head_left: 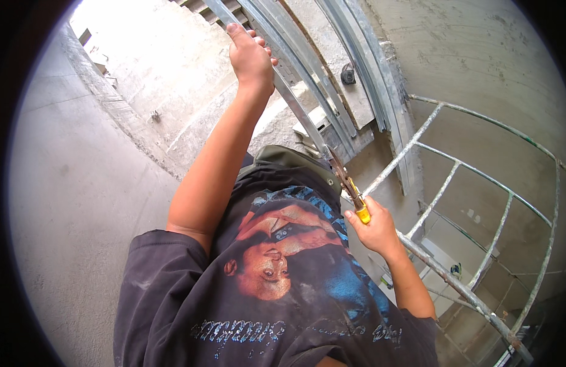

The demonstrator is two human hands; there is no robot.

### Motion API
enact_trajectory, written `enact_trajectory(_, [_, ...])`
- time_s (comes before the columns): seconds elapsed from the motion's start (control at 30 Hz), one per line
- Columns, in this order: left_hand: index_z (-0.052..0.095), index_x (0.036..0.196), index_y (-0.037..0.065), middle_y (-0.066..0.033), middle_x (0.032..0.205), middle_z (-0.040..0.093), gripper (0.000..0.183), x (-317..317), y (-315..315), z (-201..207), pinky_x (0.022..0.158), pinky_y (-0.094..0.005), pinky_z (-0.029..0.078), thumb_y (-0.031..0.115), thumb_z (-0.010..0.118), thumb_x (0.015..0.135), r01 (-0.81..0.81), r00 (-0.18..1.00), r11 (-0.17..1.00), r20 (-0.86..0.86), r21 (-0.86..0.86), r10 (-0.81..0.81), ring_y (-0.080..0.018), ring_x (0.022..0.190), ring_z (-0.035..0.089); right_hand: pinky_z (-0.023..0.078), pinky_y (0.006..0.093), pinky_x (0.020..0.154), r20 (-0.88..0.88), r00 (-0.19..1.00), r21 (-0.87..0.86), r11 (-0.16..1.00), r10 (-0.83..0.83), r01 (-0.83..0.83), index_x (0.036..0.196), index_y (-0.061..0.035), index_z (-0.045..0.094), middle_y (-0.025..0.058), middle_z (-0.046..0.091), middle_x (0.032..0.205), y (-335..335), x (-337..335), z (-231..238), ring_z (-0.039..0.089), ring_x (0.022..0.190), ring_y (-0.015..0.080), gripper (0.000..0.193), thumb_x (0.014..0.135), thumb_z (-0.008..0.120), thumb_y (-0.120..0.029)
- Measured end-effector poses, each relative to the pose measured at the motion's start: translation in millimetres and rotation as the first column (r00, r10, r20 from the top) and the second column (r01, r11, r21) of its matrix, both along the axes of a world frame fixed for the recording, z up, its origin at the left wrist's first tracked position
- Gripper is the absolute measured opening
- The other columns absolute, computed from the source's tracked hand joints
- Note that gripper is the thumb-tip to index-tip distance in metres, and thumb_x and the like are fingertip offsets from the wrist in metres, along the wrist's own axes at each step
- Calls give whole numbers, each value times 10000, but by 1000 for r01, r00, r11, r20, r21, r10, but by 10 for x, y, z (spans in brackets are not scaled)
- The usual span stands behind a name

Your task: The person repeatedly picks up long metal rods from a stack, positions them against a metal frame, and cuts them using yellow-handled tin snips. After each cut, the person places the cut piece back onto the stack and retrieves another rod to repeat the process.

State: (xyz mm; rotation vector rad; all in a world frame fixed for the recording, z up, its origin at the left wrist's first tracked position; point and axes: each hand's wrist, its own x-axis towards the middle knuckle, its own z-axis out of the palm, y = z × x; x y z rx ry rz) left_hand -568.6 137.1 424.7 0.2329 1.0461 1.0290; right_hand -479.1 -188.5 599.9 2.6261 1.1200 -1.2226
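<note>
My left hand is wrapped round a long, narrow galvanized metal channel, which slants down from the top edge toward my waist. In my right hand is a pair of tin snips with yellow grips. The snips' jaws meet the lower end of the channel, beside my right hip. Whether the blades are around the metal or just against it, I cannot tell. Several more metal channels lie side by side to the right of the held one.
A dark tape measure rests on a board among the channels. To the right stands a paint-spattered scaffold frame, with a lower level visible through its bars. A grey plastered wall curves along the left. Steps show at the top.
</note>
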Motion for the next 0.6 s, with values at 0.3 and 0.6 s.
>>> enact_trajectory(0.3, [475, 1192, -8, -18, 825, 446, 647, 72, -1, -50, 541, -276, 399, 613, 361, 1050, 4, 998, 1000, -56, -10, -5, -106, 650, 429, 478, 452, 977, -31, 999, 66, 997, -27, 29, 1329, 64, 502, 255, 593, 1232, -215, -20, -134, 596, 1147, 435, 600, 919, 706, -324])
enact_trajectory(0.6, [475, 1194, -7, -12, 810, 446, 655, 97, 8, -34, 539, -271, 392, 621, 357, 1048, 4, 998, 1000, -70, -28, -6, -102, 639, 422, 487, 464, 946, 56, 996, 180, 982, -63, 52, 1357, 48, 487, 255, 585, 1204, -162, -200, -297, 602, 1109, 437, 611, 919, 710, -314])
